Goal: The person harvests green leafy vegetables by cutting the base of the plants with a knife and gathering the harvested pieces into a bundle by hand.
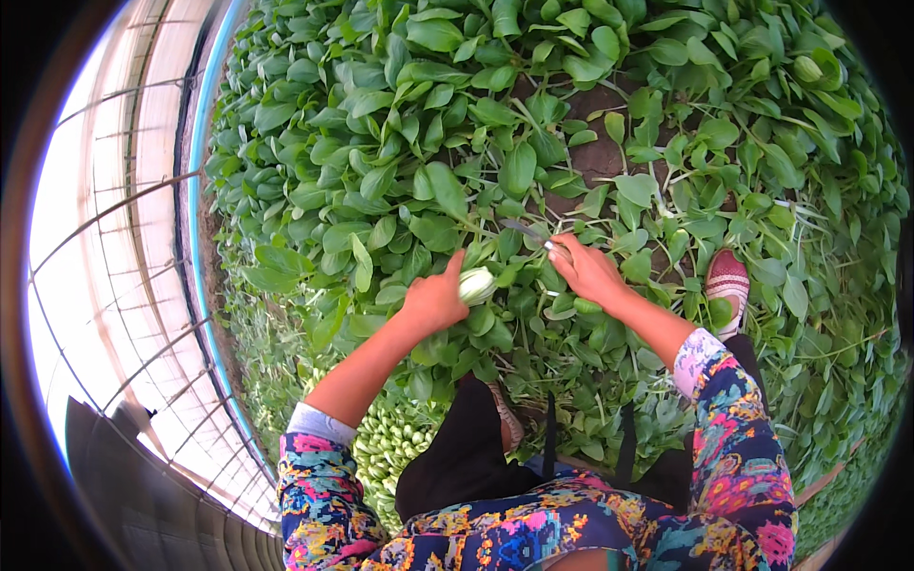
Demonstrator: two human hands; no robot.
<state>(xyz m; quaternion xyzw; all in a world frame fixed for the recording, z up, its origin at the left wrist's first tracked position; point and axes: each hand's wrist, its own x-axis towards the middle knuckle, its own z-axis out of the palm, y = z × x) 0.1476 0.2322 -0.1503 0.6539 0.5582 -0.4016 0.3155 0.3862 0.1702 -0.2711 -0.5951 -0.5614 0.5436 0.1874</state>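
In my left hand point(437, 298) is a head of bok choy point(477, 285), its pale stem base facing right and its leaves spreading to the left. The index finger of that hand points up, away from me. My right hand point(587, 270) grips a small knife point(527, 232) by its handle, with the blade directed up and left over the leaves. The two hands are apart, the knife a little above and to the right of the bok choy head. Standing bok choy plants point(435, 185) fill the ground right in front of both hands.
Loose leaves lie on bare soil point(596, 160) ahead. My patterned shoe point(728, 285) stands among leaves at right. A pile of bok choy heads point(393, 450) lies at lower left, beside my leg. Along the left run a blue pipe point(196, 185) and a ribbed plastic greenhouse wall point(107, 235).
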